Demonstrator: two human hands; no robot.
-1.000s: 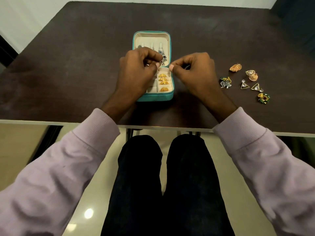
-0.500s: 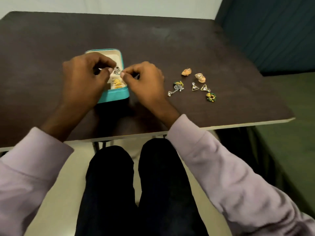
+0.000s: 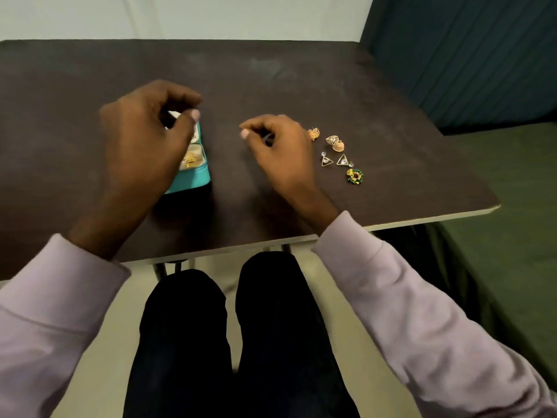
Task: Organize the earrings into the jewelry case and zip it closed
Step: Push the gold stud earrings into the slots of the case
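- The small teal zip-around jewelry case (image 3: 193, 179) lies open on the dark brown wooden table (image 3: 271, 86), at about 9 o'clock from the table's middle; most of it is hidden under the left hand (image 3: 144, 137).
- The left hand hovers over the case with fingers curled and thumb near the fingertips; whether it pinches anything cannot be told.
- Gold earrings (image 3: 191, 161) sit in a cream compartment at the case's near right corner.
- The right hand (image 3: 280, 152) is well apart from the case, at its 3 o'clock, fingers curled with thumb meeting forefinger; any earring in the pinch is too small to tell.
- Loose earrings lie just beside the right hand at its 3 o'clock: two gold dome-shaped earrings (image 3: 334, 143), two gold triangle earrings with clear stones (image 3: 334, 160), and one green and yellow round earring (image 3: 355, 176) nearest the table edge.
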